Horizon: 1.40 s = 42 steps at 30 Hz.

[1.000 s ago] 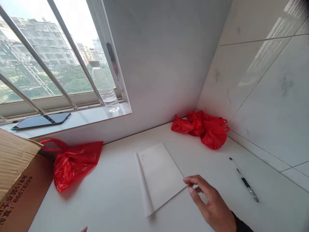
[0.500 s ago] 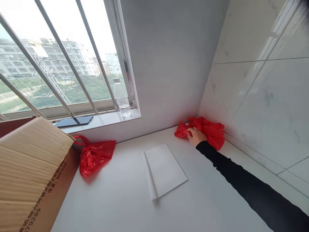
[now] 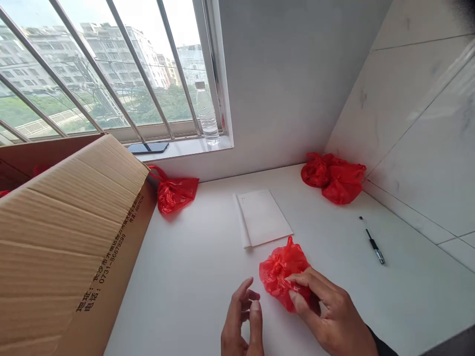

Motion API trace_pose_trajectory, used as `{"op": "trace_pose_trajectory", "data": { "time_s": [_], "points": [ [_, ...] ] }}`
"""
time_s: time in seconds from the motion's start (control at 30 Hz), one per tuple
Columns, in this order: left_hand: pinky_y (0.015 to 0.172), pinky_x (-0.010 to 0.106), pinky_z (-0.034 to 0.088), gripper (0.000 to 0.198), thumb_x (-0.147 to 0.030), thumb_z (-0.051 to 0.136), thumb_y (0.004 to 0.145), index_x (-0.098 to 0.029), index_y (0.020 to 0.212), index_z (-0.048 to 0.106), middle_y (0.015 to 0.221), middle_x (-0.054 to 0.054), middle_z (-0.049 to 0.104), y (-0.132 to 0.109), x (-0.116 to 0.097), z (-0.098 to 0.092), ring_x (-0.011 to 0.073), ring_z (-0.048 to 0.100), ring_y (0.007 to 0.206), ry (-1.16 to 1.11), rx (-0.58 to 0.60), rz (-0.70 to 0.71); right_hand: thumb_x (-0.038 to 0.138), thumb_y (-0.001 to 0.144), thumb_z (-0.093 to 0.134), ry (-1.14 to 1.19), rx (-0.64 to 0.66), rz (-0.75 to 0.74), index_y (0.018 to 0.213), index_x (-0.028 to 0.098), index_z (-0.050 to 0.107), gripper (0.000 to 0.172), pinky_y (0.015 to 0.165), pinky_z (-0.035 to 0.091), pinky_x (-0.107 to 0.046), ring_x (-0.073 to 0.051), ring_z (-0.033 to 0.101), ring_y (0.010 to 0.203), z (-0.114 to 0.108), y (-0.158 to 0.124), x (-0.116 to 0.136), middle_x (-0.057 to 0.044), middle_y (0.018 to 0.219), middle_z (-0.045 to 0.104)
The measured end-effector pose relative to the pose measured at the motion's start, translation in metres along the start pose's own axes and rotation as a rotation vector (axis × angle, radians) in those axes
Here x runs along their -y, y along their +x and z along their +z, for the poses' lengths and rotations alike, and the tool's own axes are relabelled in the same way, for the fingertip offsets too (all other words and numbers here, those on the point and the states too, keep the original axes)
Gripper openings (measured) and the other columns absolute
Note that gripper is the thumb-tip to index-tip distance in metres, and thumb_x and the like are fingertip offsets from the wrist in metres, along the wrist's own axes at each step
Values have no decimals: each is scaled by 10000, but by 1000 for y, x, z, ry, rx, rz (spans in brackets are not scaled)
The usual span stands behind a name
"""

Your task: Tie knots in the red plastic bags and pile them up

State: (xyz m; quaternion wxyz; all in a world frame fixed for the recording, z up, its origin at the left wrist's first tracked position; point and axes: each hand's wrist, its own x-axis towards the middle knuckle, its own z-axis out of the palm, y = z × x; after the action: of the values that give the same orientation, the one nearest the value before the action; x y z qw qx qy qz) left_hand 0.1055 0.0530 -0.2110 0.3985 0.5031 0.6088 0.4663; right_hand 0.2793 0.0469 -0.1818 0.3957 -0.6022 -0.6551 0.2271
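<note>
A crumpled red bag point(image 3: 284, 272) is gripped by the right hand point(image 3: 328, 316) at lower centre of the frame — the left hand point(image 3: 243, 324) is held just beside it, fingers loosely curled, holding nothing.

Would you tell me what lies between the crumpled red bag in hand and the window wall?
A white folded paper lies there, seen in the head view.

Right hand point(image 3: 330, 316) now back near, no longer reaching to the far bags point(image 3: 334, 175), gripping a crumpled red bag point(image 3: 284, 272) just near of the paper point(image 3: 263, 217). Left hand point(image 3: 243, 324) now in view beside it, fingers curled, empty.
</note>
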Motion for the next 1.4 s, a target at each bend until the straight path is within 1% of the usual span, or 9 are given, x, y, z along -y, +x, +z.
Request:
{"op": "trace_pose_trajectory", "data": {
  "time_s": [0.13,0.23,0.47,0.63,0.83,0.9,1.0,1.2,1.4],
  "points": [
    [775,336,559,389,-477,577,919,-274,1248,621,1031,57,680,-8,-15,-9,202,645,879,56,227,7,332,946,570,132,196,17,1130,313,669,210,632,531,-221,-128,647,653,7,-37,14,15,910,723],
    [807,360,554,343,-429,553,946,-266,1242,609,1050,61,682,-13,-12,-19,194,638,853,77,309,-15,406,979,521,160,175,97,1089,302,692,229,586,505,-239,-127,600,586,0,-37,12,-1,906,727],
    [844,355,546,340,-405,531,969,-266,1277,574,1186,66,677,-22,-7,-21,198,653,947,63,312,-12,418,956,544,30,247,122,1112,282,604,215,718,501,-329,-177,636,823,3,-14,6,4,1013,675],
    [850,348,535,334,-428,494,985,-236,1229,617,1204,77,681,-21,-10,-23,226,640,1059,54,312,-28,389,971,514,75,264,150,1046,287,602,154,703,491,-319,-155,622,736,10,-15,8,39,927,682],
    [817,354,516,281,-451,527,964,-252,1111,660,1054,43,684,-19,-16,-22,197,623,887,128,307,-18,428,1033,351,110,295,157,1258,280,552,336,725,503,-320,-169,644,717,5,-7,6,30,816,690],
    [803,354,507,237,-438,551,954,-254,1053,663,988,29,670,-18,-15,-20,189,604,843,158,310,9,434,1027,360,79,304,147,1162,265,606,327,734,497,-328,-180,653,765,3,-4,5,8,885,710],
    [794,352,497,212,-413,533,967,-254,1023,661,943,24,649,-18,-13,-19,188,589,839,168,317,23,469,1008,390,-3,321,184,982,251,632,327,631,456,-332,-183,592,632,2,1,5,17,725,653],
    [812,346,488,197,-360,498,989,-245,1078,631,960,30,616,-22,-12,-19,185,570,877,150,318,49,421,966,477,-18,416,194,909,246,610,228,586,397,-317,-172,530,580,1,3,9,39,633,552],
    [788,304,494,235,-315,473,1000,-258,1223,518,904,5,607,-29,-16,-21,156,555,804,79,312,79,409,981,467,131,343,173,832,250,558,236,564,365,-296,-151,434,558,-8,7,16,46,625,497]
  ]
}}
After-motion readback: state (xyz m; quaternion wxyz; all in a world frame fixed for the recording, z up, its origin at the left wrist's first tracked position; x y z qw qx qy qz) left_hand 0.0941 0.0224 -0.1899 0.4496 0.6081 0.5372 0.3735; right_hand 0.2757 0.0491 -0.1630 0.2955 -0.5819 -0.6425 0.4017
